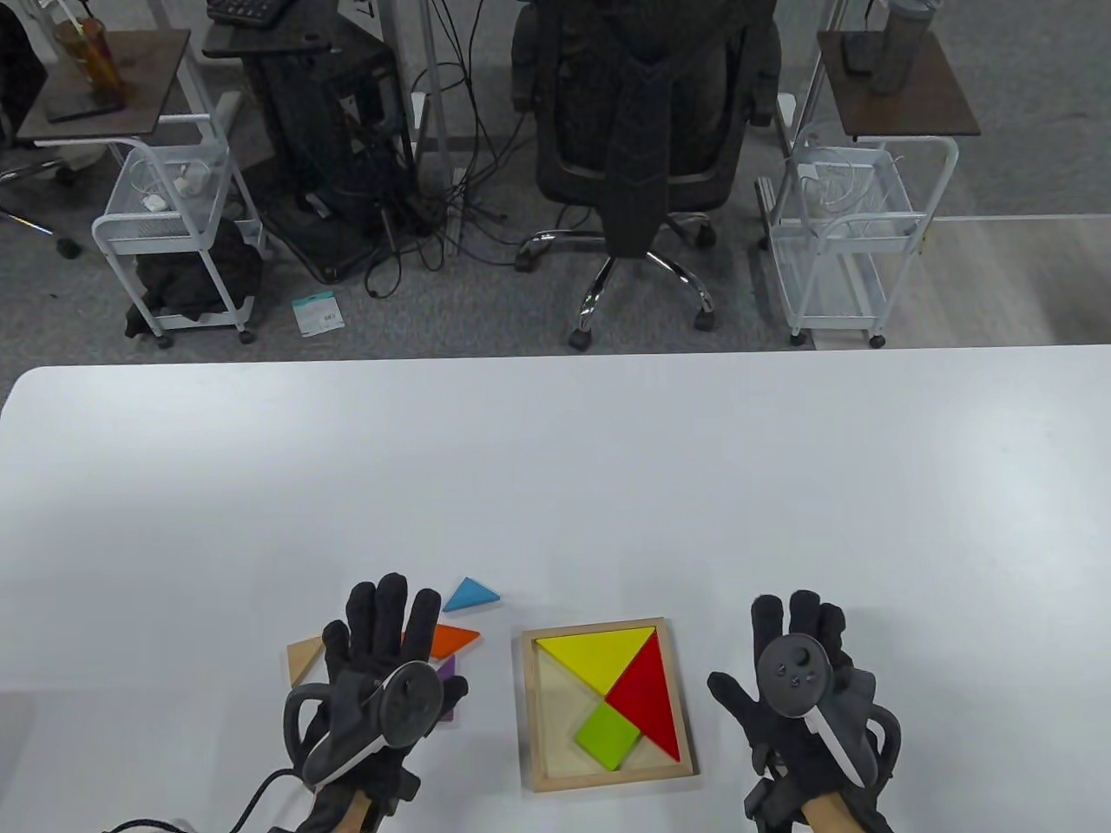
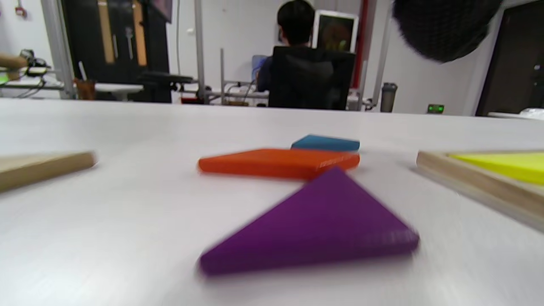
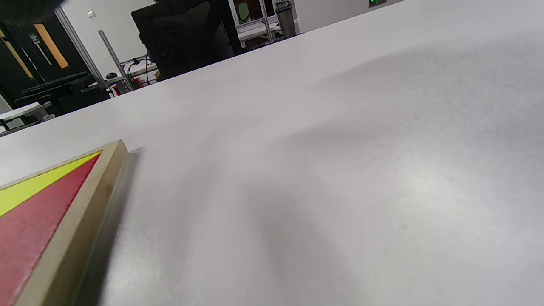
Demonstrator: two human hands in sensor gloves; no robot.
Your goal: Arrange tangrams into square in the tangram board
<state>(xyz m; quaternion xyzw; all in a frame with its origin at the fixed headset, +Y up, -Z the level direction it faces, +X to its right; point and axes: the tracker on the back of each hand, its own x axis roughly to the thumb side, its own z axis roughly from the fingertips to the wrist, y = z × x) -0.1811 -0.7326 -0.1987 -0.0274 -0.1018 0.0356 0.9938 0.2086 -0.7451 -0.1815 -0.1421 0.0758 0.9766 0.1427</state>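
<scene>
Both hands flat and empty, puzzle half filled

The left hand (image 1: 382, 668) hovers with straight fingers over the loose pieces, likely choosing one: the purple triangle (image 2: 314, 225) under it, the orange piece (image 1: 456, 640) at its two o'clock, the blue triangle (image 1: 470, 595) beyond, a plain wooden piece (image 1: 304, 658) at nine. The right hand (image 1: 803, 685) waits, fingers spread, at three o'clock of the board (image 1: 608, 777), which holds yellow (image 1: 594, 652), red (image 1: 647, 694) and green (image 1: 608, 734) pieces on the table (image 1: 555, 486).
</scene>
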